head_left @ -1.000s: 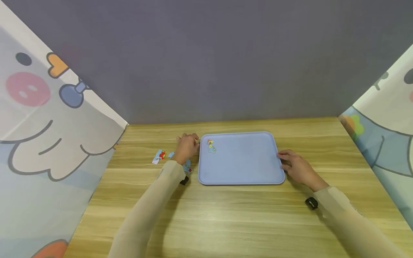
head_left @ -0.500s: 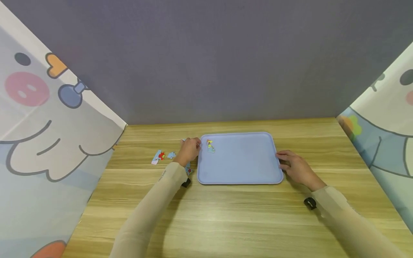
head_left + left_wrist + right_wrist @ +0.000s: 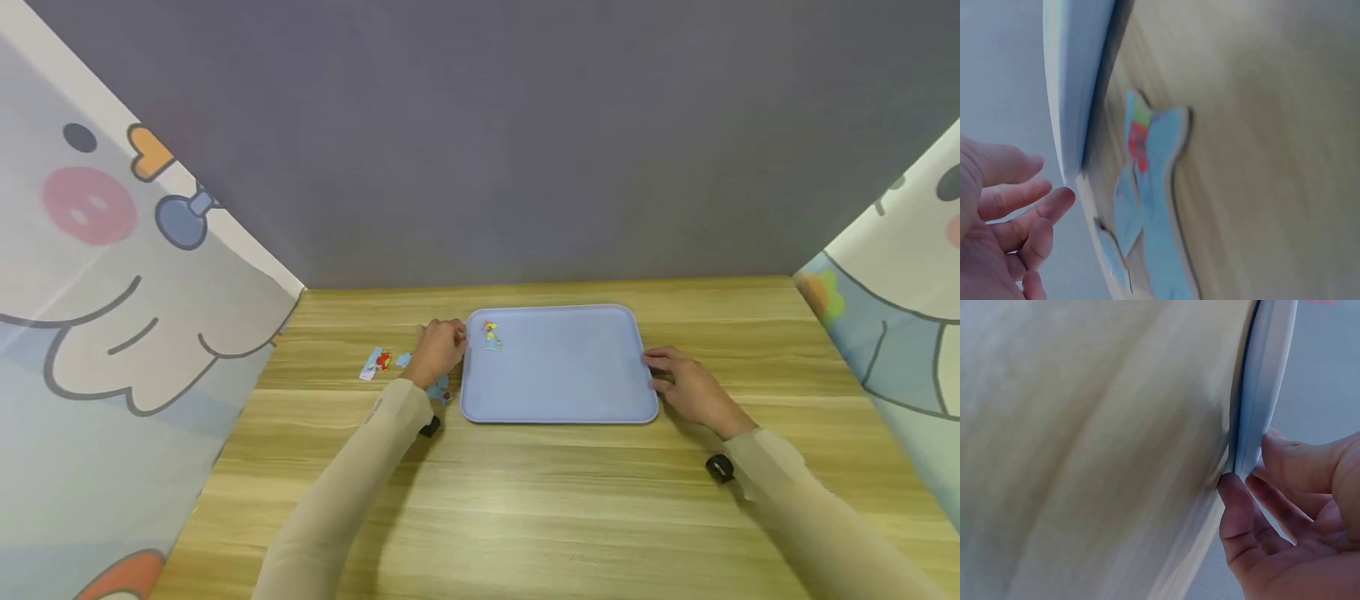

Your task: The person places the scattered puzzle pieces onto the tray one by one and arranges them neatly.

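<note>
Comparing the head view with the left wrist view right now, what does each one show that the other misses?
Only the head view: the right hand at the tray, the small pieces on the tray, and patterned side walls.
Only the left wrist view: the palm side of the left hand and the cut edges of the loose picture pieces.
Both: left hand, tray, loose picture pieces, wooden table.

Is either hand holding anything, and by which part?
The right hand holds the blue tray by its right rim. The left hand is at the left rim, but whether it grips there cannot be told.
</note>
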{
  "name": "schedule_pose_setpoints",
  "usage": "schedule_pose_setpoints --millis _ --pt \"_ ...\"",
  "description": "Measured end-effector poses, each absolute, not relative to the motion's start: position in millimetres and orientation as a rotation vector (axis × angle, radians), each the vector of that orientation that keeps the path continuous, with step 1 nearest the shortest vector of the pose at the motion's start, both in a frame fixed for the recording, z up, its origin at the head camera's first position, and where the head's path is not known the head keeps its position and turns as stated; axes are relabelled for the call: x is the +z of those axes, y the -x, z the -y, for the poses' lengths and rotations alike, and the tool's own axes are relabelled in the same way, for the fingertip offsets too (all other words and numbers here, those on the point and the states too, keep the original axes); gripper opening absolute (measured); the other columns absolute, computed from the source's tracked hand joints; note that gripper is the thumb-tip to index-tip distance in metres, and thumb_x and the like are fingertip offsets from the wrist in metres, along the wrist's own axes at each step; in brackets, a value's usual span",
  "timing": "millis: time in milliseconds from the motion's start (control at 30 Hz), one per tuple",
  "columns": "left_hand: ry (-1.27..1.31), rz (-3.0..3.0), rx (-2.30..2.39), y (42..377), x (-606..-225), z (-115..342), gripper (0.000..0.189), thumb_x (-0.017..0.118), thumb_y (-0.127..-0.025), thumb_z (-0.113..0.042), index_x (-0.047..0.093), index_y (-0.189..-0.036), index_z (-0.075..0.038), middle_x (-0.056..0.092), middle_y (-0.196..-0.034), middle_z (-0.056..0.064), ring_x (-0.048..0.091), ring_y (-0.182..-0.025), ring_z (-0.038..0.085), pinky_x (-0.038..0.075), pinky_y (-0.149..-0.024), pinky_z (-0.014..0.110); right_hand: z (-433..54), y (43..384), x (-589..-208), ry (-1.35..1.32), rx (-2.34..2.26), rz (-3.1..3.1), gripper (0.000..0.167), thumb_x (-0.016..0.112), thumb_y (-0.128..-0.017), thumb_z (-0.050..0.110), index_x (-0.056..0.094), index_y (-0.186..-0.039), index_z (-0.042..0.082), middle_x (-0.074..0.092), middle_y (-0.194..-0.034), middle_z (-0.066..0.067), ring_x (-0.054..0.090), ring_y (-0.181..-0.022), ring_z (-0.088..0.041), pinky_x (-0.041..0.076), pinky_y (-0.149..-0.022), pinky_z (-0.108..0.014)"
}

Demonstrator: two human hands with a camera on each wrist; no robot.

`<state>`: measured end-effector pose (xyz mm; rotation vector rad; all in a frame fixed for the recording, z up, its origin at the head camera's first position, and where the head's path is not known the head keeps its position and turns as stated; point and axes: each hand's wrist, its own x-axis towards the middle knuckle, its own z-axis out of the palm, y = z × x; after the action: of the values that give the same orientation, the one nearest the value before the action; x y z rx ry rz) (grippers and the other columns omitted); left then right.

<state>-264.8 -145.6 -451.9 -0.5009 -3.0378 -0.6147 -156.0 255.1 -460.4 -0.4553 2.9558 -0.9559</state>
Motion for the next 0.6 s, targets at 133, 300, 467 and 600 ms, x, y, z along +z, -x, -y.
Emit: schedule_pose_setpoints --millis 133,300,467,600 --pt "0.488 3.025 -0.664 261 -449 154 0.027 0.065 -0.088 -0.018 0.067 -0.111 -0.004 0.067 -0.090 0.004 0.054 -0.093 0.028 0.026 -0.094 0.061 -257 156 -460 0.444 -0.958 -2.957 0.042 0.062 -0.086 -0.005 0.052 -0.126 -0.012 0.049 -0.128 -0.022 0.048 -0.114 -0.044 0.039 -0.090 -0.057" --pt "0.448 3.029 -0.639 254 -440 168 0.028 0.063 -0.090 -0.019 0.066 -0.112 -0.003 0.067 -0.096 0.009 0.054 -0.097 0.031 0.018 -0.097 0.070 -258 156 -459 0.439 -0.952 -2.954 0.042 0.062 -0.086 -0.005 0.052 -0.126 -0.012 0.049 -0.128 -0.022 0.050 -0.113 -0.044 0.040 -0.090 -0.056" --pt "0.419 3.050 -0.633 248 -434 183 0.030 0.066 -0.089 -0.019 0.064 -0.114 -0.002 0.066 -0.097 0.010 0.053 -0.092 0.031 0.027 -0.092 0.060 -259 158 -459 0.444 -0.953 -2.956 0.042 0.063 -0.085 -0.005 0.053 -0.126 -0.012 0.050 -0.128 -0.022 0.049 -0.113 -0.044 0.040 -0.090 -0.057" --pt "0.398 3.068 -0.615 244 -435 195 0.031 0.066 -0.088 -0.020 0.064 -0.115 -0.003 0.066 -0.099 0.009 0.052 -0.089 0.028 0.029 -0.077 0.046 -259 159 -459 0.448 -0.956 -2.957 0.042 0.064 -0.085 -0.005 0.054 -0.125 -0.012 0.050 -0.127 -0.022 0.048 -0.114 -0.044 0.039 -0.090 -0.057"
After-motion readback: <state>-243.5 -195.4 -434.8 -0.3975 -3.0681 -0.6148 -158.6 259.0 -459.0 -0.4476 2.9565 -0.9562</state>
